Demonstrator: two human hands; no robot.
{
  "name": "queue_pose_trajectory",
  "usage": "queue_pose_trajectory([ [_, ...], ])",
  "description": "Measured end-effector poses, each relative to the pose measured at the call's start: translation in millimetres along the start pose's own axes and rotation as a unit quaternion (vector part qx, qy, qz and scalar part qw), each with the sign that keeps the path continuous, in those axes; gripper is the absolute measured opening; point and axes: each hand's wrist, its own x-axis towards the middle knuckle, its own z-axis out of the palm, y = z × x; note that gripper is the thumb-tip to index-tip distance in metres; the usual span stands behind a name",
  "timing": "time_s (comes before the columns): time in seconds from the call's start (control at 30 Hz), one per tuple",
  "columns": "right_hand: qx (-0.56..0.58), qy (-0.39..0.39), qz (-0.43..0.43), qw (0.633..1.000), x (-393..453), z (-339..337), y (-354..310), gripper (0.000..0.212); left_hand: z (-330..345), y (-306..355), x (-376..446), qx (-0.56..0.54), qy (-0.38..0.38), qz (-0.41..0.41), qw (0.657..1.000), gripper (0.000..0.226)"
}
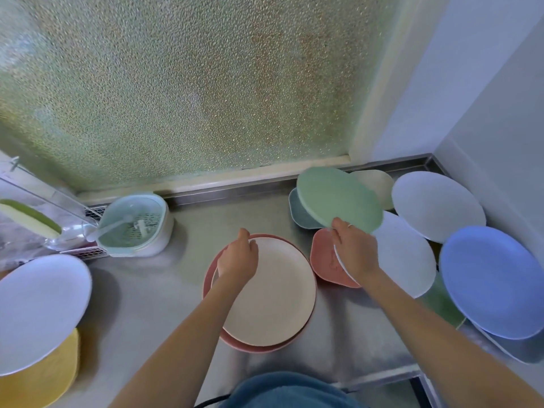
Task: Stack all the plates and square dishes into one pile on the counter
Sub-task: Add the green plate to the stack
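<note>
A cream plate (273,295) lies on a pink plate (235,343) in the middle of the steel counter (147,304). My left hand (238,257) curls over the cream plate's far left rim. My right hand (356,251) grips the near edge of a green plate (338,198), which is raised and tilted above a teal square dish (298,213). Under that hand lie a pink square dish (323,260) and a white plate (409,257). To the right are another white plate (435,204), a beige plate (379,184) and a blue plate (494,281).
At the left a white plate (38,310) rests on a yellow square dish (44,378). A mint drainer basket (138,225) and a sponge (26,216) sit at the back left. The frosted window (191,83) and a white wall (500,113) bound the counter.
</note>
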Motion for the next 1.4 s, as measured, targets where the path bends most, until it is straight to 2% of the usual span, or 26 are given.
queue_pose_trajectory([
  [0.1, -0.033, 0.063, -0.120, 0.990, -29.1, 1.9, -35.4, 0.011, -5.0, 1.6, 2.6, -0.141, -0.002, -0.039, 0.989, 0.038],
  [0.17, -0.023, 0.087, -0.192, 0.977, -47.0, 7.5, -52.8, 0.030, -14.3, 1.6, 1.7, -0.269, 0.009, -0.085, 0.959, 0.042],
  [0.2, -0.011, 0.093, -0.221, 0.971, -55.2, 10.6, -59.5, 0.038, -20.9, -0.7, 0.8, -0.297, 0.019, -0.106, 0.949, 0.041],
  [0.27, 0.005, 0.097, -0.272, 0.957, -68.2, 15.1, -71.9, 0.036, -32.6, -11.3, -2.1, -0.275, 0.034, -0.122, 0.953, 0.032],
  [0.33, 0.010, 0.095, -0.320, 0.943, -77.5, 19.9, -82.0, 0.021, -36.8, -30.0, -7.2, -0.229, 0.022, -0.122, 0.965, 0.025],
  [0.4, 0.042, 0.066, -0.339, 0.937, -84.0, 23.6, -88.3, 0.003, -35.7, -49.3, -15.9, -0.221, -0.002, -0.118, 0.968, 0.030],
  [0.47, 0.077, 0.044, -0.281, 0.955, -85.9, 25.4, -90.1, 0.017, -32.2, -62.9, -26.0, -0.232, -0.019, -0.106, 0.967, 0.036],
  [0.57, 0.045, 0.006, -0.074, 0.996, -79.6, 21.0, -89.3, 0.032, -22.1, -74.5, -38.4, -0.229, -0.049, -0.061, 0.970, 0.052],
  [0.63, 0.003, -0.077, 0.037, 0.996, -76.3, 25.0, -87.2, 0.046, -16.6, -79.3, -45.4, -0.203, -0.063, -0.026, 0.977, 0.057],
  [0.7, 0.011, -0.124, 0.093, 0.988, -81.3, 28.8, -84.5, 0.053, -13.6, -82.7, -50.7, -0.188, -0.064, -0.017, 0.980, 0.056],
  [0.83, -0.003, -0.150, 0.138, 0.979, -100.5, 36.3, -82.6, 0.054, -10.0, -88.4, -52.4, -0.131, -0.049, -0.001, 0.990, 0.045],
  [0.93, 0.034, -0.141, 0.163, 0.976, -106.4, 40.1, -81.1, 0.055, -6.3, -89.5, -48.6, -0.091, -0.045, 0.030, 0.994, 0.039],
  [1.13, 0.100, -0.139, 0.206, 0.963, -105.5, 42.9, -80.9, 0.054, -8.1, -95.6, -40.8, 0.073, -0.121, 0.027, 0.990, 0.057],
  [1.27, 0.156, -0.157, 0.267, 0.938, -102.4, 45.0, -78.1, 0.037, -2.8, -100.2, -39.2, 0.093, -0.139, 0.017, 0.986, 0.057],
  [1.4, 0.180, -0.147, 0.271, 0.934, -101.5, 48.2, -78.9, 0.045, -0.3, -100.2, -38.7, 0.095, -0.126, 0.016, 0.987, 0.051],
])
